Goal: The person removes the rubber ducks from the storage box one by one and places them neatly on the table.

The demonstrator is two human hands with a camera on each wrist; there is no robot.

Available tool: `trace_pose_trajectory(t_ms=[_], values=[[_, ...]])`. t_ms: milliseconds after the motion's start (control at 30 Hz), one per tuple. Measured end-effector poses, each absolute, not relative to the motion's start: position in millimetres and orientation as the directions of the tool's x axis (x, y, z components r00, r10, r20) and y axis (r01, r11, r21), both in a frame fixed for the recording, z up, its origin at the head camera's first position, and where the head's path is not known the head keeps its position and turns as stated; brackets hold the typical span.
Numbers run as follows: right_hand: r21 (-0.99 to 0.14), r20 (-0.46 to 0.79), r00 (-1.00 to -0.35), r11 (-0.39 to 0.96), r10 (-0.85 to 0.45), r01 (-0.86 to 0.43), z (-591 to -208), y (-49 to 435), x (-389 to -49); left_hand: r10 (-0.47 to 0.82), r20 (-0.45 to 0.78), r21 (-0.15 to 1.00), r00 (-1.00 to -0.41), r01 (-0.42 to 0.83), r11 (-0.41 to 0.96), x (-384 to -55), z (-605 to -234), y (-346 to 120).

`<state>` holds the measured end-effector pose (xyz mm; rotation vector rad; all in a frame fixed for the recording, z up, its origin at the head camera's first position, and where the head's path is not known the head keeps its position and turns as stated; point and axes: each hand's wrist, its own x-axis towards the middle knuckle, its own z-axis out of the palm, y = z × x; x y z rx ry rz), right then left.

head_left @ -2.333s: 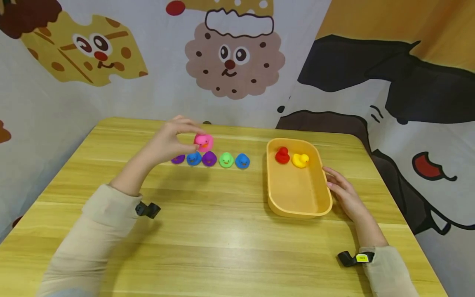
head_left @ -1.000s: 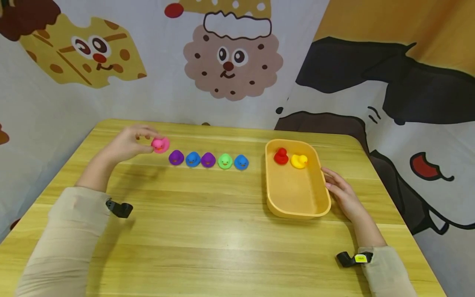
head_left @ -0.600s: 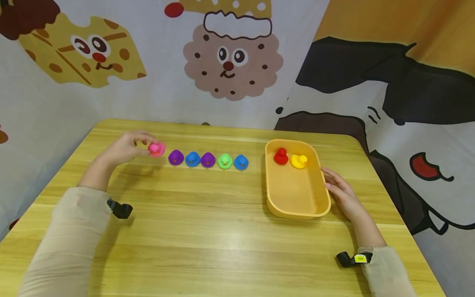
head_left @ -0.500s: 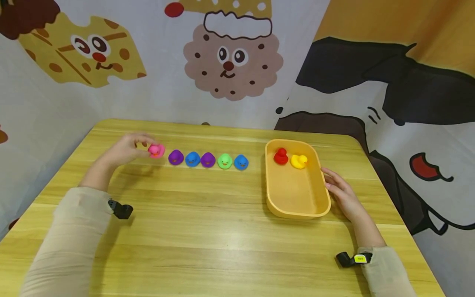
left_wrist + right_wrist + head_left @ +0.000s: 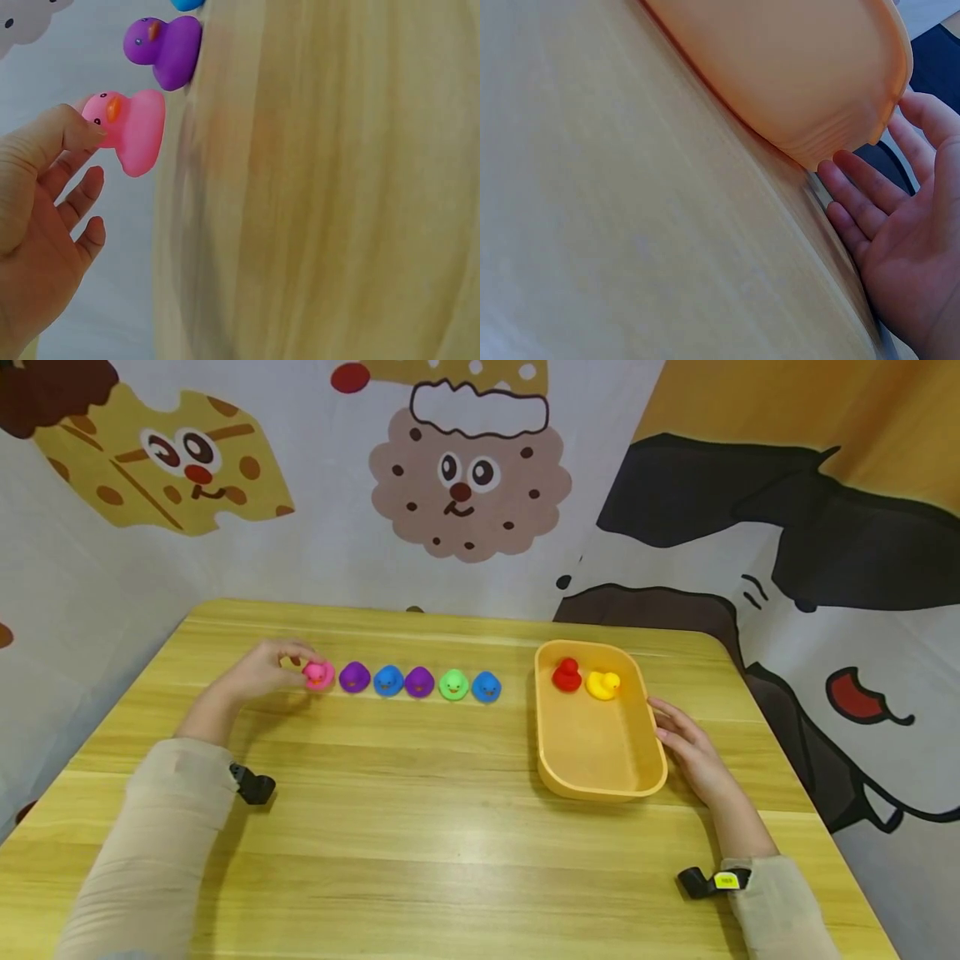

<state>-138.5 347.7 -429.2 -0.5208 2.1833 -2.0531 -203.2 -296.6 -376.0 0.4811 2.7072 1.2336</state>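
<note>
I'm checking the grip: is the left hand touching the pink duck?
Touching: the left wrist view shows the left hand with its thumb against the head of the pink duck.

outermost 9 o'clock duck is pink | 4 o'clock tray is plain orange-yellow | table is yellow-brown, wood-grained | sleeves are beige
</note>
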Motion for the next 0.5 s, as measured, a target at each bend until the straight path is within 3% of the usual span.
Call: trace_pose_trajectory(t_ms=[500], values=[[-0.985, 0.154, -0.940, 0.028, -0.304, -0.170, -427.1, 346.0, -138.1, 0.321, -0.008, 0.740, -0.947, 0.210, 0.639, -205.9, -386.2, -297.5]])
